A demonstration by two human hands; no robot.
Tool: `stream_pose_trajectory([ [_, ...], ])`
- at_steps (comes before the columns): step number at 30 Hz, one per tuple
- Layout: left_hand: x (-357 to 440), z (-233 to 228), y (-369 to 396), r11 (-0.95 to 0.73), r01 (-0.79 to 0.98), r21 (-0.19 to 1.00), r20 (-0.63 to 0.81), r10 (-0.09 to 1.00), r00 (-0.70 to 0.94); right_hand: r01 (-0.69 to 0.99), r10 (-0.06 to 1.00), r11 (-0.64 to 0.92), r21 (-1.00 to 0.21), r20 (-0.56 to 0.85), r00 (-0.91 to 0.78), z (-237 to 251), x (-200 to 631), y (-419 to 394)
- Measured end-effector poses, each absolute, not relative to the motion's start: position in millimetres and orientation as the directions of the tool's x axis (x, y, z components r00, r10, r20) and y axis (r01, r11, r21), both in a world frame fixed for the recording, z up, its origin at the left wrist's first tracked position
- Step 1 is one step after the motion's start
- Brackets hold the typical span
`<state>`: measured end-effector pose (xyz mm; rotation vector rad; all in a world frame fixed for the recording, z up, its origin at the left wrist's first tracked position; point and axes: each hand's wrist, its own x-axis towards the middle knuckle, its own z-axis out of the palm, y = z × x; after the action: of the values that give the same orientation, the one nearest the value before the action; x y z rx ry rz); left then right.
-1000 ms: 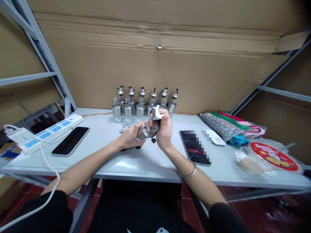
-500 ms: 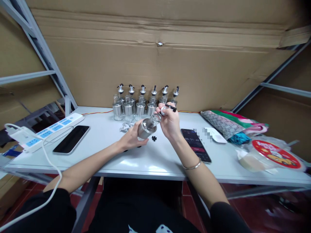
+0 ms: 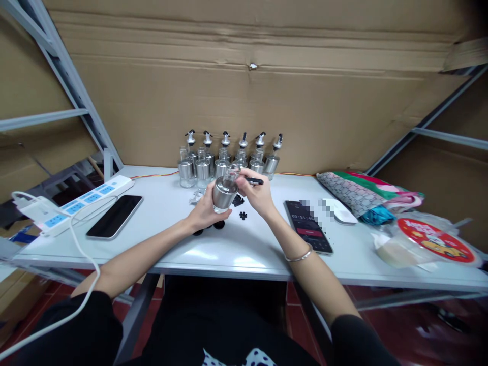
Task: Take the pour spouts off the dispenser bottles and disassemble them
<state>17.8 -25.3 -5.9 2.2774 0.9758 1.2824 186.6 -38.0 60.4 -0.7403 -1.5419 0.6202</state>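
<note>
A glass bottle with a steel sleeve point(image 3: 224, 192) is held tilted above the table, with my left hand point(image 3: 204, 211) wrapped round its body. My right hand point(image 3: 260, 195) is closed at the bottle's neck and grips a pour spout point(image 3: 255, 181); its black lever sticks out, while the rest is mostly hidden by the fingers. I cannot tell whether the spout touches the mouth. Below the bottle lie black round caps point(image 3: 219, 224), small black pieces point(image 3: 243, 215) and more black parts point(image 3: 238, 200). Clear and silvery pieces point(image 3: 197, 196) lie behind my left hand.
Steel-sleeved bottles point(image 3: 186, 170) stand in rows along the cardboard wall point(image 3: 152, 101), the back ones topped with spouts point(image 3: 191, 137). A power strip point(image 3: 82, 206) and phone point(image 3: 114, 217) lie left. To the right are another phone point(image 3: 308, 229), a white mouse point(image 3: 341, 211) and a tape roll point(image 3: 423, 244).
My right hand has moved down and left, bringing the pour spout to the bottle's neck. The bottle has shifted slightly left and up in my left hand.
</note>
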Motion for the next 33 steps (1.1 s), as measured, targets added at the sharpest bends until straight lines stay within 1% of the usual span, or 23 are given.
stream_pose_trajectory([
  [3,17,-6,-23,-0.714,0.391,0.581,0.591,0.701,0.399,0.229,0.736,0.666,-0.71,0.675,-0.048,62,185,-40],
  [6,20,-7,-25,-0.726,0.36,0.586,0.575,0.686,0.447,0.214,0.754,0.644,-0.734,0.657,-0.016,61,188,-36],
  [9,21,-6,-22,-0.761,0.277,0.587,0.616,0.642,0.456,0.192,0.764,0.615,-0.765,0.639,0.095,60,199,-27],
  [11,16,-5,-13,-0.788,0.225,0.573,0.679,0.61,0.408,0.238,0.729,0.606,-0.759,0.65,0.214,62,210,-22],
  [13,6,-3,2,-0.796,0.229,0.56,0.742,0.605,0.288,0.373,0.65,0.593,-0.713,0.698,0.301,65,223,-19],
  [14,0,-2,11,-0.783,0.255,0.567,0.76,0.617,0.204,0.467,0.613,0.566,-0.679,0.726,0.313,67,229,-18],
  [15,-8,-2,20,-0.759,0.286,0.586,0.764,0.634,0.119,0.564,0.59,0.518,-0.643,0.746,0.309,69,235,-18],
  [16,-15,-2,29,-0.726,0.315,0.611,0.758,0.652,0.032,0.657,0.588,0.447,-0.607,0.753,0.295,69,240,-17],
  [18,-28,-6,46,-0.639,0.359,0.68,0.715,0.687,-0.131,0.808,0.64,0.253,-0.533,0.718,0.273,68,249,-15],
  [20,-39,-11,59,-0.532,0.378,0.757,0.638,0.727,-0.253,0.89,0.714,0.064,-0.452,0.644,0.276,64,254,-10],
  [22,-45,-18,68,-0.425,0.374,0.824,0.541,0.785,-0.301,0.917,0.761,-0.06,-0.395,0.577,0.298,61,257,-6],
  [25,-50,-26,77,-0.317,0.346,0.883,0.422,0.858,-0.291,0.909,0.771,-0.156,-0.386,0.528,0.357,60,261,-3],
  [27,-51,-30,80,-0.306,0.329,0.893,0.398,0.879,-0.261,0.889,0.759,-0.197,-0.413,0.51,0.405,60,266,-3],
  [29,-52,-34,81,-0.327,0.323,0.888,0.405,0.889,-0.213,0.863,0.736,-0.221,-0.454,0.504,0.453,59,272,-2],
  [31,-52,-37,82,-0.346,0.324,0.88,0.41,0.899,-0.154,0.836,0.704,-0.208,-0.508,0.516,0.489,56,278,1],
  [33,-52,-39,82,-0.35,0.333,0.875,0.403,0.91,-0.101,0.814,0.685,-0.15,-0.562,0.535,0.495,49,284,6],
])
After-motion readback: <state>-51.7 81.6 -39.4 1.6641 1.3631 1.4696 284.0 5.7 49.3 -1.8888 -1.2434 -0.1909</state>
